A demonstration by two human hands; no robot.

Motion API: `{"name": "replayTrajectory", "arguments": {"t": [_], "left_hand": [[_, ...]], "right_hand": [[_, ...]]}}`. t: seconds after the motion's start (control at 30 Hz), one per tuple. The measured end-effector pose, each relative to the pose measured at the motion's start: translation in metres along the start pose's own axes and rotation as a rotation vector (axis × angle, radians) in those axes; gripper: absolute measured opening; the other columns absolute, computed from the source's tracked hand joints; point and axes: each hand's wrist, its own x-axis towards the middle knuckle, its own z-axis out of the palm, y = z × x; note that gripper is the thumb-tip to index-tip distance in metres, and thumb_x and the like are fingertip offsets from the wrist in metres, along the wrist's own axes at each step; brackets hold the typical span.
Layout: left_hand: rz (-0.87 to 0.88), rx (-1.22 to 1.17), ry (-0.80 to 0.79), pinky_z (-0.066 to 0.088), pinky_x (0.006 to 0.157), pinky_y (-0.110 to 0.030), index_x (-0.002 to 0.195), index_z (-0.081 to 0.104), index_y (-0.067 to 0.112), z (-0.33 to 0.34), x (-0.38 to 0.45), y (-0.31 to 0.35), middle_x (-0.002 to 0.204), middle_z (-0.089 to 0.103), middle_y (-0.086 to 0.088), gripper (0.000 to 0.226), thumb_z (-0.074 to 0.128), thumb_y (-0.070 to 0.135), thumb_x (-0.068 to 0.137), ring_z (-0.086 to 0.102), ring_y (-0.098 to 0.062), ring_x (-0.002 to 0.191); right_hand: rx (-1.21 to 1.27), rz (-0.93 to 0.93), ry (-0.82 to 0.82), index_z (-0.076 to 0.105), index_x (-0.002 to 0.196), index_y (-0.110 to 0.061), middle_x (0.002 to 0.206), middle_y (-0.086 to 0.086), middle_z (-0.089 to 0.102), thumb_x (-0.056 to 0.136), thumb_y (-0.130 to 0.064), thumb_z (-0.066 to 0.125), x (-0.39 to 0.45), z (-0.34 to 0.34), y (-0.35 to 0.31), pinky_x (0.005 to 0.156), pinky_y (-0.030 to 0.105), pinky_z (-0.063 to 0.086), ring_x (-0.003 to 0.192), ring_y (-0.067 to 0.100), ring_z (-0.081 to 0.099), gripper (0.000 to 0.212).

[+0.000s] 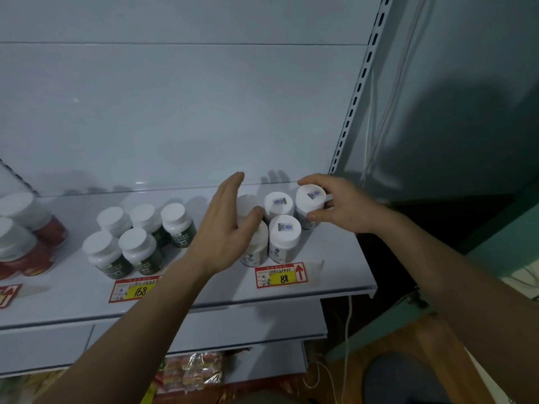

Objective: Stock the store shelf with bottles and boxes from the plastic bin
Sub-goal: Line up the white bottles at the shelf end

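On the white shelf [204,293] stands a cluster of white-capped bottles above the "88" price tag [281,276]. My right hand [338,204] grips the rightmost bottle [309,199] by its cap at the shelf's right end. My left hand [227,225] has straight fingers and rests against the left side of the cluster, partly hiding the bottle [256,243] behind it. Two more capped bottles [284,231] stand between my hands. The plastic bin is out of view.
Several dark-labelled white-capped bottles [140,243] stand above the "168" tag [137,290]. Red-labelled bottles [26,237] sit at the far left. The slotted upright [353,112] bounds the shelf on the right. Wrapped packets [192,371] lie on a lower shelf.
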Motion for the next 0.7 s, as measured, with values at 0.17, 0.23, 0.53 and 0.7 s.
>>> {"name": "replayTrajectory", "arguments": {"t": [0.17,0.23,0.53,0.7], "left_hand": [[-0.053,-0.226,-0.037,0.016,0.112,-0.013,0.161,0.003,0.037,0.010,-0.024,-0.020,0.161,0.008,0.034,0.097,0.052,0.072,0.085,0.012,0.022,0.141],[-0.064,-0.237,-0.053,0.015,0.107,-0.006,0.161,0.000,0.038,0.015,-0.029,-0.028,0.154,0.003,0.045,0.104,0.056,0.074,0.081,0.008,0.029,0.136],[-0.046,-0.233,-0.008,0.020,0.125,-0.041,0.161,0.009,0.036,0.013,-0.031,-0.034,0.166,0.009,0.026,0.095,0.056,0.071,0.085,0.012,0.004,0.152],[-0.030,-0.248,-0.014,0.028,0.122,-0.051,0.158,0.021,0.039,0.015,-0.030,-0.035,0.165,0.017,0.026,0.079,0.053,0.064,0.090,0.019,0.001,0.151]], "right_hand": [[-0.007,-0.003,-0.047,0.059,0.134,-0.029,0.127,-0.016,0.061,0.078,-0.007,0.084,0.004,-0.006,0.007,0.101,0.037,0.055,0.119,0.007,0.059,0.066],[-0.010,-0.008,-0.054,0.059,0.134,-0.028,0.128,-0.016,0.061,0.078,-0.007,0.084,0.004,-0.008,0.007,0.102,0.035,0.054,0.120,0.006,0.058,0.065],[0.039,-0.053,-0.071,0.058,0.132,-0.036,0.130,-0.015,0.062,0.083,-0.024,0.081,-0.004,-0.015,0.007,0.097,0.043,0.056,0.120,0.010,0.061,0.055],[0.099,-0.020,-0.096,0.059,0.131,-0.034,0.124,0.004,0.064,0.098,-0.022,0.065,-0.016,-0.028,0.011,0.075,0.032,0.059,0.106,0.024,0.067,0.036]]}}
